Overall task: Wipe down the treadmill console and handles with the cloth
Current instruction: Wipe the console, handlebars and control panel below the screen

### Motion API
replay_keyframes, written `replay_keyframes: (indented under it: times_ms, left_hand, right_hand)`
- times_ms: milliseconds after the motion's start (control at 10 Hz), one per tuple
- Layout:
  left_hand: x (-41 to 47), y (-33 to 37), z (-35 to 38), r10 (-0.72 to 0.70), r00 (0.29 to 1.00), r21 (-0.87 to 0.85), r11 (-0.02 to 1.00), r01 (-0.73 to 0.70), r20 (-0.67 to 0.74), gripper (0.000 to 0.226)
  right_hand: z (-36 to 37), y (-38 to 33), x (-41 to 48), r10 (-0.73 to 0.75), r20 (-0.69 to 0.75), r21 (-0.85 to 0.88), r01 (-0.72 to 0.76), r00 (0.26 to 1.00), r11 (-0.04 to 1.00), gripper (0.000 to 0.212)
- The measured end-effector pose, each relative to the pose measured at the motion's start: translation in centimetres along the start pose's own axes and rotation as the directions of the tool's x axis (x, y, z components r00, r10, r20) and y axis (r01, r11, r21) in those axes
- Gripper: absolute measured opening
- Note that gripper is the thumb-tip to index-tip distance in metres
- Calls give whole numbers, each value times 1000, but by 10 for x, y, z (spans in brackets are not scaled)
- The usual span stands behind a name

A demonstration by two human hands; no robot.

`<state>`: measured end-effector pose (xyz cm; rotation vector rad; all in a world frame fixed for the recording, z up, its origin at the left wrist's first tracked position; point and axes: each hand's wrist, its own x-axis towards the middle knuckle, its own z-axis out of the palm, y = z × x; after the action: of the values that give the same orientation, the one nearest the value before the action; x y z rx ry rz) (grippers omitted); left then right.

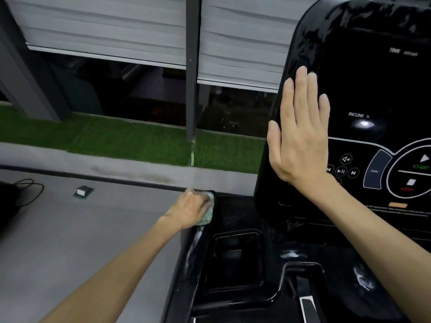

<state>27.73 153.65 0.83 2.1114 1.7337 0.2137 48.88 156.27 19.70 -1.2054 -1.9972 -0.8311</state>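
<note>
Two bare forearms nearest, reaching forward over black treadmill tray (235, 259). Left hand (189, 212) closed around bunched pale green cloth (208, 210), pressing it on far left corner of tray, at glossy outer rim. Right hand (300, 134) flat, fingers (300, 89) spread wide and straight, holding nothing, palm against left edge of console (363, 94). Looks like bracing while left side gets wiped.

Step in hand, judged: wiping tray rim and left corner. To do well: keep cloth flat under palm rather than balled, drag along rim toward body in overlapping strokes, follow curve, then dip into cup recess (233, 257). Smears visible on gloss, so firm even pressure. Console screen and buttons (342, 170) likely not done yet; light touch near START control (419, 166) to avoid triggering. Handles not clearly in view.

Around: grey floor (81, 229) on left, small green-white object (83, 191) lying there, black cable (28, 190) further left, strip of green turf (140, 141), window blinds (105, 26) behind. Nothing blocking cloth path; right hand covers part of console edge, would need lifting to wipe there.
</note>
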Motion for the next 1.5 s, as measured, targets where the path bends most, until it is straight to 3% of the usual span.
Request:
replay_keyframes:
  times_ms: [100, 200, 400, 700, 900, 1100, 1300, 1500]
  left_hand:
    - [4, -5, 20, 8, 999, -5, 1000, -9, -46, 67]
    - [9, 4, 38, -83, 994, -102, 991, 89, 66, 66]
    - [16, 6, 51, -38, 999, -199, 979, 42, 24, 59]
    - [-22, 6, 59, 64, 998, -213, 975, -68, -27, 59]
    - [-80, 9, 69, 177, 981, -111, 976, -185, -79, 61]
    - [-63, 12, 67, 123, 987, -94, 987, -133, -107, 66]
    - [2, 19, 53, 29, 998, -116, 993, -36, -63, 55]
    - [-4, 30, 51, 5, 993, -27, 1000, -8, -116, 54]
  right_hand:
    - [1, 0, 0, -1, -2, 0, 1, 1000, 1000, 60]
    - [1, 1, 0, -4, -10, -6, 4, 1000, 1000, 59]
    - [3, 0, 0, -2, -23, -5, 2, 1000, 1000, 58]
    - [0, 0, 0, -2, -11, 0, 2, 1000, 1000, 58]
    - [-2, -2, 0, 3, -2, 9, -3, 1000, 1000, 59]
    - [0, -2, 0, -4, 2, -1, 4, 1000, 1000, 60]
    - [3, 2, -1, -16, -22, -8, 16, 1000, 1000, 58]
    - [0, 1, -1, -12, -12, -8, 12, 1000, 1000, 58]
